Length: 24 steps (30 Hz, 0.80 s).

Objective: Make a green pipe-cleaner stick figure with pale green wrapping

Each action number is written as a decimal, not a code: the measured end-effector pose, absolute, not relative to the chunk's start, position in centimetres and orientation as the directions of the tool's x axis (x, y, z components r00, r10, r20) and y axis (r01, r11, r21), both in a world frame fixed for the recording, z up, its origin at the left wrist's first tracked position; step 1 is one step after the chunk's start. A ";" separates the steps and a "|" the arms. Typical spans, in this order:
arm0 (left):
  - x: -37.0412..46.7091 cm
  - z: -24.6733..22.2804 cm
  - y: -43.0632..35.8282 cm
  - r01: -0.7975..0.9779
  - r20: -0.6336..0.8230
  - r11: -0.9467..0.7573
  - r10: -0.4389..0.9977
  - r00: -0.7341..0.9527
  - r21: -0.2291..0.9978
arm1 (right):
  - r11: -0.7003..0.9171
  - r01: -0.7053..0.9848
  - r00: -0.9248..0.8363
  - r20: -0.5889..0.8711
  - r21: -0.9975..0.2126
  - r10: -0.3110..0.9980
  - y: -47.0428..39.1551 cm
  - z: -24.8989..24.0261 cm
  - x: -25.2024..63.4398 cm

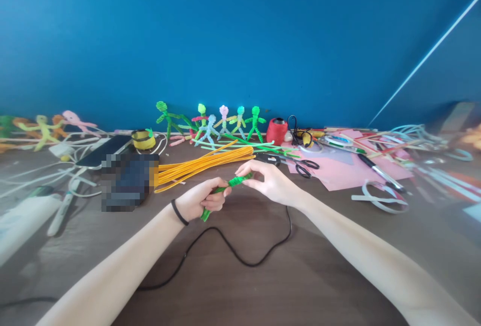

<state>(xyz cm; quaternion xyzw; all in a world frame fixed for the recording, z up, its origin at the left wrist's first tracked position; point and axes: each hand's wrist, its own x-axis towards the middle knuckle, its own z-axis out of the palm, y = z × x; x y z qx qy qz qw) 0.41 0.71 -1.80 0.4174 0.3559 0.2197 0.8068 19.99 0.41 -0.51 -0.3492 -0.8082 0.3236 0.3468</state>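
1. Holding a green pipe cleaner piece [225,191] between both hands, a person sits at a brown table [263,276] facing a blue wall [240,30].
2. The left hand [201,201], with a black band [179,212] on the wrist, is curled closed around the lower end of the green piece, which pokes out below the fist.
3. The right hand [268,181] pinches the upper end between thumb and fingertips; the other fingers are loosely extended.
4. The green piece is held just above the table, near its middle, tilted up toward the right. Its upper part looks thickly coiled, while the lower part looks like a plain stem, so the wrapping appears partly done; no limbs or head show on it yet.
5. Just behind the hands lies a bundle of orange pipe cleaners [203,166], straight and unused.
6. Along the wall stands a row of finished pipe cleaner figures [221,123] in green, pale blue, pink and teal, and more figures [45,125] stand blurred at far left, suggesting several are already complete.
7. A red spool [277,130] stands right of the row, black-handled scissors [304,166] lie near the right hand, and pink paper [345,171] covers the table further right.
8. A black cable [233,251] loops across the table beneath the forearms.
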 end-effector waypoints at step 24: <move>0.4 -2.1 0.7 0.047 -0.367 0.440 0.682 0.633 0.897 | 0.588 0.293 -0.597 0.336 -0.754 0.729 0.6 -0.8 19.9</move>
